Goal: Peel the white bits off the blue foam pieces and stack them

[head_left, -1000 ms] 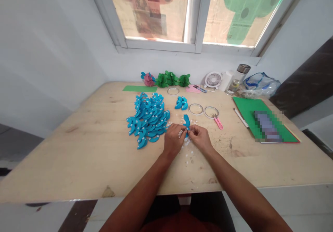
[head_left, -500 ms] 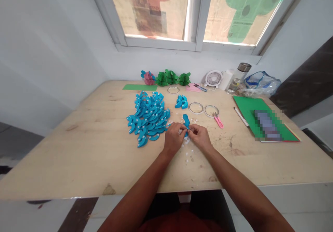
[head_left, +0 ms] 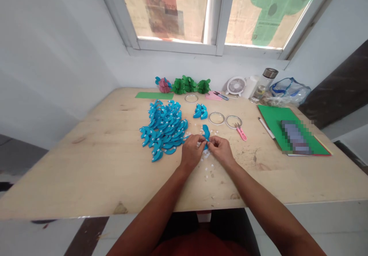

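Between my hands, a folded blue paper piece (head_left: pixel 206 130) sticks up above the table, its lower part partly covered by my fingertips. My left hand (head_left: pixel 192 151) pinches it from the left, and my right hand (head_left: pixel 221 150) pinches it from the right, the fingertips almost meeting. Beside my left hand spreads a heap of curved blue paper pieces (head_left: pixel 165 127) bearing small white squares. A small cluster of joined blue paper pieces (head_left: pixel 200 111) lies just beyond my hands. Tiny white scraps (head_left: pixel 206 156) are scattered under and around my fingers.
Tape rolls (head_left: pixel 216 118) and pink-handled snips (head_left: pixel 240 132) lie right of centre. Green folded-paper shapes (head_left: pixel 189 85), a white fan (head_left: pixel 236 85) and a glass bottle (head_left: pixel 263 85) stand along the wall. Green sheets (head_left: pixel 273 114) and a pen (head_left: pixel 266 128) are at right.
Almost nothing differs. Both hands keep their pinch on the blue paper piece in the same spot; the view has shifted very slightly.
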Tool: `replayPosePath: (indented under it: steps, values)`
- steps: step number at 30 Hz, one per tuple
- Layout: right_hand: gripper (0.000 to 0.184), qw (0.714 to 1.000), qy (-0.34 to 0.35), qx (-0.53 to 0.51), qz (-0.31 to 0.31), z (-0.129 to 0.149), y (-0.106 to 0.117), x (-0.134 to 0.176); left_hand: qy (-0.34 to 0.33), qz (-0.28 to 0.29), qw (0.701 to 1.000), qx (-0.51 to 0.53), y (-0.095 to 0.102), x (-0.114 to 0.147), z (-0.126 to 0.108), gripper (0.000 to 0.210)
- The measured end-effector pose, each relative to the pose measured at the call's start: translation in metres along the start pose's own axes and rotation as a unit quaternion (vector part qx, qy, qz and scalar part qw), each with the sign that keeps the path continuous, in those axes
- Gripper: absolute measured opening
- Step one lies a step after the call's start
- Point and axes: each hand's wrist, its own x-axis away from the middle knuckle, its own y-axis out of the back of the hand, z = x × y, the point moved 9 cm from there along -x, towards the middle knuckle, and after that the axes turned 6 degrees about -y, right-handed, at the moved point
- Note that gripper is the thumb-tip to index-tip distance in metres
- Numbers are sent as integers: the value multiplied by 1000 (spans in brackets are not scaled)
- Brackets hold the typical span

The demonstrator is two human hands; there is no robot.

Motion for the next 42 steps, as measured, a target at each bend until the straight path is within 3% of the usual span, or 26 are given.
replayPosePath:
  steps: [15, 22, 26, 33, 37, 42]
  values:
    - [18, 998, -29, -48, 5, -6, 1, -1, -30, 20, 999, 11, 0, -1, -7, 7]
    - [26, 988, -58, -141, -28, -12, 15, -6, 58, 4, 998, 22, 13, -4, 10, 15]
    - [25, 984, -57, -164, -37, -9, 18, -5, 108, 8, 992, 71, 14, -4, 21, 5]
    - [21, 984, -43, -171, -26, -6, 18, -5, 172, 22, 965, 196, 2, -3, 29, 13]
    - [22, 983, -49, -178, -20, -7, 16, -6, 228, 75, 921, 306, -17, 2, 30, 18]
    - [21, 978, -60, -198, -25, -6, 16, -5, 255, 54, 887, 382, -19, 5, 28, 20]
